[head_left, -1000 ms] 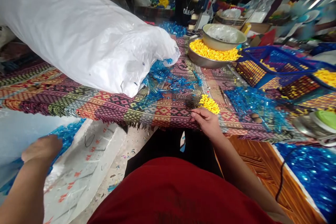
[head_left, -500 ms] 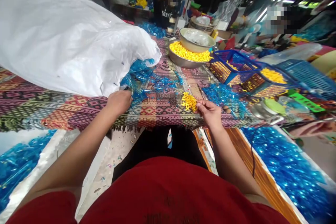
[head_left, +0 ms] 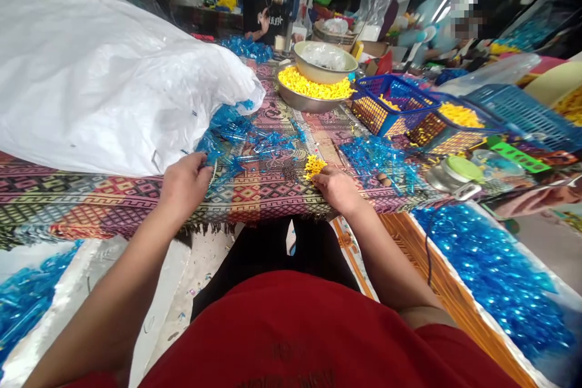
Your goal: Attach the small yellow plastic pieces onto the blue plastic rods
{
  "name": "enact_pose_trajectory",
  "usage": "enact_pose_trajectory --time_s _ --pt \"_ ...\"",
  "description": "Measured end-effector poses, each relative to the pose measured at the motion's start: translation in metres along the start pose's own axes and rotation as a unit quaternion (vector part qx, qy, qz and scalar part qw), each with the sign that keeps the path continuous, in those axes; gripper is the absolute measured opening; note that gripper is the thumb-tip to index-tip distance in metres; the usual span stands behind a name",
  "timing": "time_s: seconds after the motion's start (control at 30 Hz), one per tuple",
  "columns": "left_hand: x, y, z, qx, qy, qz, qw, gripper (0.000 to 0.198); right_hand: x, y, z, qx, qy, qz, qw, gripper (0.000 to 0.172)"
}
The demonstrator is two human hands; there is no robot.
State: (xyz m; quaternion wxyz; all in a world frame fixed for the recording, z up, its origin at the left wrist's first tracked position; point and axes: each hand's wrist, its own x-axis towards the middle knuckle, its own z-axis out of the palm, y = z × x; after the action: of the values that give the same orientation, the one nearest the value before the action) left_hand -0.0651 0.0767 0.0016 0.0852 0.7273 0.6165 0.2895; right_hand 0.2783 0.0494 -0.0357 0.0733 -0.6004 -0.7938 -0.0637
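My right hand (head_left: 339, 188) is closed on a bunch of small yellow plastic pieces (head_left: 313, 166), held low over the patterned cloth. Left of it, my left hand (head_left: 185, 185) is at the mouth of a large white sack (head_left: 136, 91), with its fingers curled. A thin pale strip shows beside those fingers, and what they hold, if anything, I cannot make out. Clear blue plastic pieces (head_left: 227, 127) spill from the sack onto the cloth just beyond my left hand. Tiny dark bits (head_left: 285, 171) are scattered on the cloth between my hands.
Farther back, a steel bowl of yellow pieces (head_left: 313, 86) carries a smaller cream bowl (head_left: 326, 70). Blue baskets (head_left: 393, 106) stand to the right, near a second blue pile (head_left: 377, 157) and a lidded metal pot (head_left: 448, 176). Across the table is a person (head_left: 266, 6).
My left hand has shifted left and nearer to me, its fingers turned into clearer view. My right hand has moved slightly left with the yellow bunch. The view has swung a little right.
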Motion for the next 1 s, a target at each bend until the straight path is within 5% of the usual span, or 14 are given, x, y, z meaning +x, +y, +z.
enact_pose_trajectory --time_s 0.07,0.13,0.2,0.27,0.37,0.47,0.6,1.0 --pt "-0.012 0.013 0.008 -0.224 -0.020 -0.083 0.971 0.025 0.001 0.000 -0.001 -0.004 -0.001 -0.013 1.000 0.021" --pt "-0.026 0.030 0.018 -0.402 -0.080 -0.156 0.899 0.027 0.001 0.003 0.001 -0.004 0.006 -0.023 1.000 0.020" --pt "-0.038 0.047 0.028 -0.495 -0.115 -0.191 0.840 0.029 0.000 0.006 0.004 -0.002 0.010 -0.033 0.999 0.018" --pt "-0.047 0.061 0.037 -0.533 -0.142 -0.186 0.813 0.029 -0.001 0.007 0.008 0.026 0.030 -0.035 0.999 0.018" --pt "-0.055 0.076 0.045 -0.554 -0.158 -0.182 0.797 0.029 -0.003 -0.002 0.010 0.167 0.109 -0.016 0.980 0.017" --pt "-0.059 0.087 0.052 -0.574 -0.154 -0.197 0.780 0.027 -0.005 -0.027 0.002 0.355 0.181 -0.006 0.917 0.013" --pt "-0.061 0.099 0.058 -0.566 -0.178 -0.188 0.783 0.023 -0.007 -0.064 -0.017 0.450 0.202 -0.055 0.868 0.011" --pt "-0.068 0.113 0.059 -0.580 -0.181 -0.176 0.774 0.018 -0.010 -0.082 -0.022 0.356 0.205 -0.128 0.903 0.025"
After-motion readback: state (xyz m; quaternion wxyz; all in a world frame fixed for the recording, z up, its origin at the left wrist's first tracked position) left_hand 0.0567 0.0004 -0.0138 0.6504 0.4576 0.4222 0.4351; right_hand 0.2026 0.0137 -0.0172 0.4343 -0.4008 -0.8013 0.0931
